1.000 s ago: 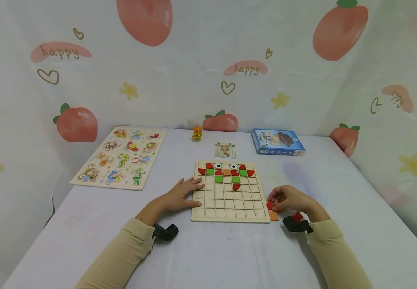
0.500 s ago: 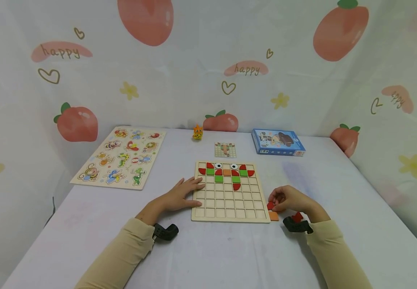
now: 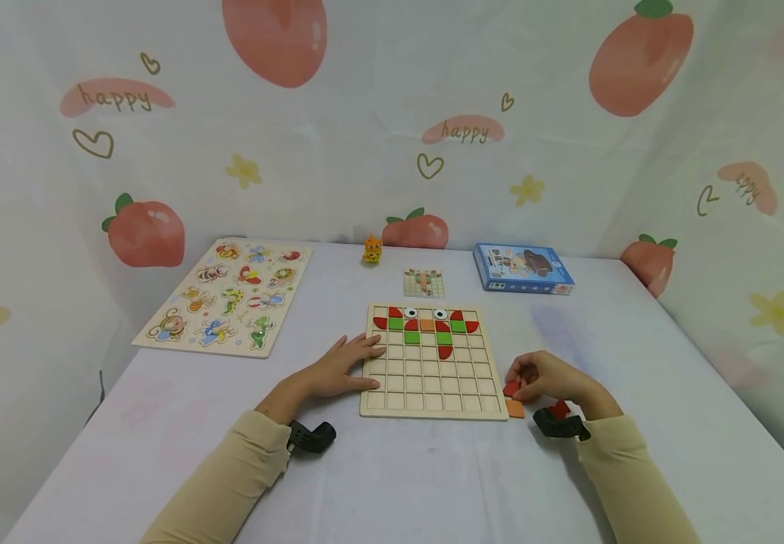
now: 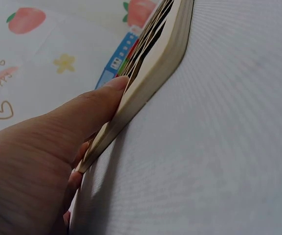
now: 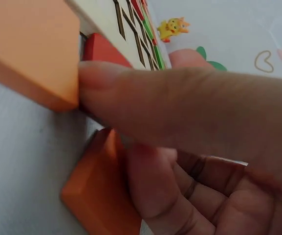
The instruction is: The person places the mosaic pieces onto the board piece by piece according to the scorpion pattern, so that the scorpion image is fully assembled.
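Observation:
A pale wooden grid board [image 3: 424,385] lies on the table, with red, green, orange and eye tiles in its upper rows. My left hand [image 3: 333,369] rests on its left edge with spread fingers; in the left wrist view the thumb [image 4: 94,105] lies on the rim. Beside the board's lower right side, my right hand [image 3: 547,375] pinches a red tile [image 3: 511,387] between thumb and fingers. The right wrist view shows this red tile [image 5: 104,49] partly hidden by the thumb. Near the fingers are an orange tile [image 5: 28,49] and another orange tile [image 5: 101,188].
More red tiles [image 3: 559,409] lie by the right wrist. Behind the board are a small pattern card [image 3: 423,282], an orange and yellow figurine [image 3: 372,249] and a blue box [image 3: 523,267]. A wooden insect picture board [image 3: 229,298] lies at the left.
The red tile and my right fingers have shifted very slightly to the right and nearer. The left hand and the board hold their places.

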`<state>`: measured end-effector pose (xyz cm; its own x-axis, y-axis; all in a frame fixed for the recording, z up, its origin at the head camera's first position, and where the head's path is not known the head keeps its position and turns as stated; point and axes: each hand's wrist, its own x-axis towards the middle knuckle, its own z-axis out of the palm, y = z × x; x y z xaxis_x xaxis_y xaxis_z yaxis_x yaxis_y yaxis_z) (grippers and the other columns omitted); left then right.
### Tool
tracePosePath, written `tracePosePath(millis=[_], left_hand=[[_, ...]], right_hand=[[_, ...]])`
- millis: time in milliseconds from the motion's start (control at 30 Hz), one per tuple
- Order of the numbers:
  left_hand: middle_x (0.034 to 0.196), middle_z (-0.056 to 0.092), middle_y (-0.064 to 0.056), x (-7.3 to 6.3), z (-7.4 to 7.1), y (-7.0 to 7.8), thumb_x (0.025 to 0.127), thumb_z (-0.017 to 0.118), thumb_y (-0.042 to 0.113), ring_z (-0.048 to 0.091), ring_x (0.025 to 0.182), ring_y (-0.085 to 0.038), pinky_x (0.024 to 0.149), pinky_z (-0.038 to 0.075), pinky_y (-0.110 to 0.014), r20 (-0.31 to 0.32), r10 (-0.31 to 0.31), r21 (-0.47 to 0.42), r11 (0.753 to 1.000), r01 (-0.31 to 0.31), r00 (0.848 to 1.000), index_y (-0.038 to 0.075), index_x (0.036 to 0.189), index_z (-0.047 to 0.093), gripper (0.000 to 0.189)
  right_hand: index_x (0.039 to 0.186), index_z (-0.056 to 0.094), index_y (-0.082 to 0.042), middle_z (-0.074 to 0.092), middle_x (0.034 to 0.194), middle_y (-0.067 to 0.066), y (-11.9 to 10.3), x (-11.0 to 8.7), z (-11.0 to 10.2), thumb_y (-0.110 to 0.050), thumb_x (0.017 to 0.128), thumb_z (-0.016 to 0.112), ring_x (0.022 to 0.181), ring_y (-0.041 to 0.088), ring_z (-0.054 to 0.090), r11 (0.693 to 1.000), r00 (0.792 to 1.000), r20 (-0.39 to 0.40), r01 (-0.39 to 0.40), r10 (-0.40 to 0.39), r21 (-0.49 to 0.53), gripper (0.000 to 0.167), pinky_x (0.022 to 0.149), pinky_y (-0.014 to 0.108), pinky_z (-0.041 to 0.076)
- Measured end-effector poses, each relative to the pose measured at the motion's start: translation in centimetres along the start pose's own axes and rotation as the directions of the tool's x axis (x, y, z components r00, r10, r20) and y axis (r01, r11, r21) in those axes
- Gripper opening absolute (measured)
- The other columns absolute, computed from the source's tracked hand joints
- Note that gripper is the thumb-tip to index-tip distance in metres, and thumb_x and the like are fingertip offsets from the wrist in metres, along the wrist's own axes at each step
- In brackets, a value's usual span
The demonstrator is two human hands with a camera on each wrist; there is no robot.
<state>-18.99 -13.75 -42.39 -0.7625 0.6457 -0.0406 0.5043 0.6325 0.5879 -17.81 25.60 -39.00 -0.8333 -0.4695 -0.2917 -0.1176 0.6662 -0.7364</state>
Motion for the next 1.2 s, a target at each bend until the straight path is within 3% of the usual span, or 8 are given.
tracePosePath(millis=[533, 733, 933, 1200], left_hand=[[0.156, 0.021, -0.006, -0.2, 0.0, 0.0, 0.088, 0.06, 0.042, 0.009, 0.146, -0.028, 0.117, -0.002, -0.053, -0.009, 0.0, -0.008, 1.0, 0.0, 1.0, 0.014, 0.143, 0.038, 0.065], [0.156, 0.021, -0.006, -0.1, 0.1, 0.0, 0.088, 0.06, 0.042, 0.009, 0.146, -0.029, 0.116, -0.002, -0.053, -0.008, 0.0, -0.009, 1.0, 0.0, 1.0, 0.014, 0.143, 0.038, 0.065], [0.156, 0.022, -0.006, 0.0, 0.1, 0.0, 0.088, 0.059, 0.043, 0.009, 0.146, -0.028, 0.117, -0.001, -0.053, -0.007, 0.001, -0.003, 1.0, -0.001, 1.0, 0.014, 0.143, 0.038, 0.065], [0.156, 0.02, -0.004, 0.0, 0.1, 0.0, 0.088, 0.059, 0.043, 0.008, 0.146, -0.027, 0.117, -0.002, -0.051, -0.002, -0.006, 0.004, 1.0, 0.006, 1.0, 0.016, 0.144, 0.037, 0.066]], right_hand=[[0.097, 0.061, 0.003, 0.064, 0.087, 0.009, -0.2, 0.4, -0.4, -0.009, 0.085, 0.064, 0.073, 0.015, 0.055, 0.998, 0.999, -0.015, 0.048, -0.048, 0.048, 0.017, 0.065, 0.022, 0.049], [0.097, 0.063, 0.003, 0.066, 0.089, 0.01, -0.9, 1.0, -0.7, -0.008, 0.085, 0.064, 0.077, 0.015, 0.056, 0.996, 0.995, -0.036, 0.088, -0.087, 0.027, 0.017, 0.07, 0.022, 0.051], [0.097, 0.063, 0.005, 0.067, 0.089, 0.011, -1.7, 2.3, -0.4, -0.008, 0.086, 0.063, 0.077, 0.011, 0.059, 0.991, 0.992, -0.009, 0.127, -0.126, 0.034, 0.016, 0.074, 0.02, 0.05], [0.098, 0.062, 0.005, 0.064, 0.088, 0.007, -3.3, 4.1, 0.2, -0.009, 0.087, 0.062, 0.073, 0.011, 0.06, 0.994, 0.996, 0.04, 0.082, -0.085, 0.068, 0.018, 0.068, 0.025, 0.054]])
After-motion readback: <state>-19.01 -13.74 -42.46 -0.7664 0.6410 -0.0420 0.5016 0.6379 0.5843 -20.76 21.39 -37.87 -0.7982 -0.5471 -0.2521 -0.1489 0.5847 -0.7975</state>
